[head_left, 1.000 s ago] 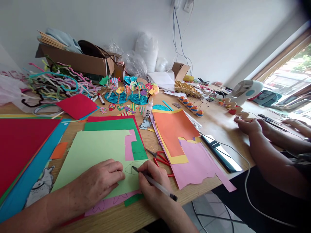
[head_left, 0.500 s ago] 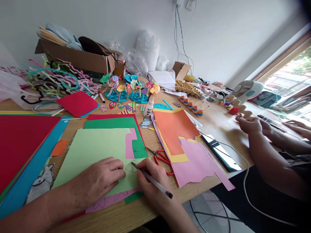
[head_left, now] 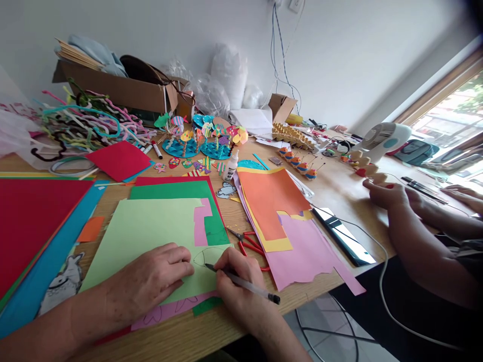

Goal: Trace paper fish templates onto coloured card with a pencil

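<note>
two hands on the light green sheet [head_left: 147, 226], one drawing. right hand [head_left: 241, 296] pinches the pen [head_left: 245, 284] near its tip, thumb and fingers closed round the barrel. left hand [head_left: 164, 271] is palm down on the same sheet, fingers side by side and loosely bent, pinching nothing visible; looks like it's steadying the paper.

change vs half a second ago: pen tip has dropped from the upper part of the leaf-shaped outline [head_left: 199, 258] to its lower edge, and the tail end has swung out to the right. left hand hasn't moved noticeably. my read: a short cross line is being pulled down through the shape, so this is inner detail and not the first contour. can't confirm tip contact at this size.

pen orientation: tip points left and away from the person, tail end right and back toward them; long axis is a shallow diagonal, barrel leaning over the right hand. outline's long axis runs roughly left-right, pointed end left; right end hidden by the fingers.

around it: scissors [head_left: 240, 237] just beyond the right hand, orange sheet [head_left: 264, 201] farther right on the tabletop [head_left: 328, 183], glue bottle [head_left: 230, 168] behind.
</note>
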Motion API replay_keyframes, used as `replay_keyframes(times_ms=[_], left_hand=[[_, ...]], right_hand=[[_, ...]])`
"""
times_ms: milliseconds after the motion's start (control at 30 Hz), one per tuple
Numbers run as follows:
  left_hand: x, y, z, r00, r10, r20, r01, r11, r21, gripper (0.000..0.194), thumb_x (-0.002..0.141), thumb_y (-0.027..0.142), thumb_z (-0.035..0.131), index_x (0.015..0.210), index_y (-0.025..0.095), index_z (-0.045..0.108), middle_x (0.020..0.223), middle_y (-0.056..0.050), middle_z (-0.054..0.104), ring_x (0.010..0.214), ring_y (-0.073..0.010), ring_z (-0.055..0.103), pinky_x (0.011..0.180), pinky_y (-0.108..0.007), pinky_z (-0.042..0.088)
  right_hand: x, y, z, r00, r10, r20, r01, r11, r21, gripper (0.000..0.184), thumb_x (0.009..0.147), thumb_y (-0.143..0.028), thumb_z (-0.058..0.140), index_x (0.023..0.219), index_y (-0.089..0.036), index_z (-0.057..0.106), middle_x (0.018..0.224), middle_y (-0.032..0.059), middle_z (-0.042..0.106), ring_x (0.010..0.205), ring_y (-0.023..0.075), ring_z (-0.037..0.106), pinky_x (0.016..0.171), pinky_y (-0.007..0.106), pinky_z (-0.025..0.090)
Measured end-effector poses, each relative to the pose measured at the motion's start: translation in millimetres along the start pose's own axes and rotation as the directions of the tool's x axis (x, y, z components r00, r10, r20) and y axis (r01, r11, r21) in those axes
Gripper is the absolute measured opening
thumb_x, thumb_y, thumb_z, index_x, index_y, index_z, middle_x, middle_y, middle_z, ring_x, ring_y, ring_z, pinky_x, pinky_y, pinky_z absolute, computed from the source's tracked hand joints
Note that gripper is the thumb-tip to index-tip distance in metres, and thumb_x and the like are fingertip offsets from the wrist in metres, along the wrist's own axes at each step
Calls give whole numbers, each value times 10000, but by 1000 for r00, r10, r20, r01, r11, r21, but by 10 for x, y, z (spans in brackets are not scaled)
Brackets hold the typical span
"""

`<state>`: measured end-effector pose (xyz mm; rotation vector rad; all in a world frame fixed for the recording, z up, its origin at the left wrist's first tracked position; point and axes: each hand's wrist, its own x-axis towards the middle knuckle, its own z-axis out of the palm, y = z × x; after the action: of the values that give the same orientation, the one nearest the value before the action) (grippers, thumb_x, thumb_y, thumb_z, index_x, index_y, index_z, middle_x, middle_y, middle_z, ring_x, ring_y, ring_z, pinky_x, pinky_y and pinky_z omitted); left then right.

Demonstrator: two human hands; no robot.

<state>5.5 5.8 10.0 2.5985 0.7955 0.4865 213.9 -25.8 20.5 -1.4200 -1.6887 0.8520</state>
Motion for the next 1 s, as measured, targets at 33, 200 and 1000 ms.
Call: replay_keyframes(times_ms=[33,200,1000], left_hand=[[-2,-8,10,1000,-1,-1,1,1000,-2,291,857,-13,422,950,204,593,926,-13,582,821,-182,513,731,-258,413],[-5,-17,21,1000,-7,16,7,1000,-6,291,859,-20,432,954,210,584,932,-5,574,827,-180,514,729,-255,401],[31,35,-80,998,-26,62,27,1000,-10,302,822,-55,474,937,182,623,943,-17,596,843,-187,537,753,-262,429]], right_hand=[[-4,-1,-3,1000,2,2,-2,1000,5,101,582,-132,413,611,-210,469,479,-66,384,441,92,347,435,197,256],[-10,15,-5,1000,-11,12,11,1000,-1,97,590,-129,417,605,-204,477,477,-66,386,441,89,356,435,194,249],[13,52,43,998,-59,-26,58,997,-44,104,640,-116,435,653,-195,502,509,-66,425,461,80,400,456,178,279]])
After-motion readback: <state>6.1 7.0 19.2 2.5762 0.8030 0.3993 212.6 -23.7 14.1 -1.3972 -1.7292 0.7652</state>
